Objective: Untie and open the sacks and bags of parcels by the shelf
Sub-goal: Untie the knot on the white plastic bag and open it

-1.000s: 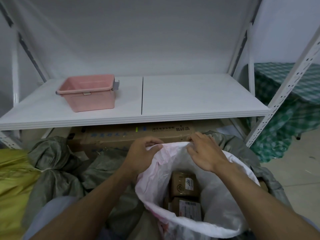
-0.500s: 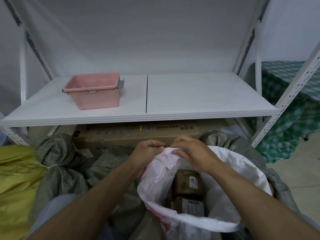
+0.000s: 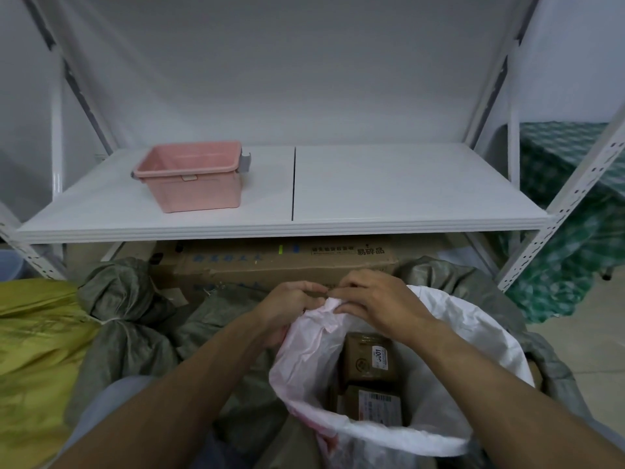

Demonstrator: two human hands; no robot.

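— Lying where, the white sack (image 3: 473, 336)?
— Standing open at near centre, just in front of the shelf (image 3: 389, 194), mouth gaping upward, far rim gathered into a pink-tinged fold.
— And gripping it how?
— Pinching that far rim from both sides: left hand (image 3: 291, 301) curled on the left of the fold, right hand (image 3: 375, 299) pressing thumb against fingers on the right of it, knuckles nearly touching. Holding cloth only; fingertips partly buried in the fold, so hard to tell exactly how deep.
— Showing anything inside?
— Two brown parcels (image 3: 370, 358) stacked near to far, labels facing up, print too small to read. Lower part of the sack's inside hiding in shadow.
— Sitting around it?
— Grey-green tied sack (image 3: 118, 299) to the left, knotted with cord at its neck; yellow sack (image 3: 33, 350) further left, cut off by the edge. Long cardboard box (image 3: 287, 265) lying under the shelf, just beyond the hands, its ends hidden. Pink bin (image 3: 192, 177) resting on the shelf's left half. Green checked cloth (image 3: 571, 248) hanging at far right, partly behind the upright.
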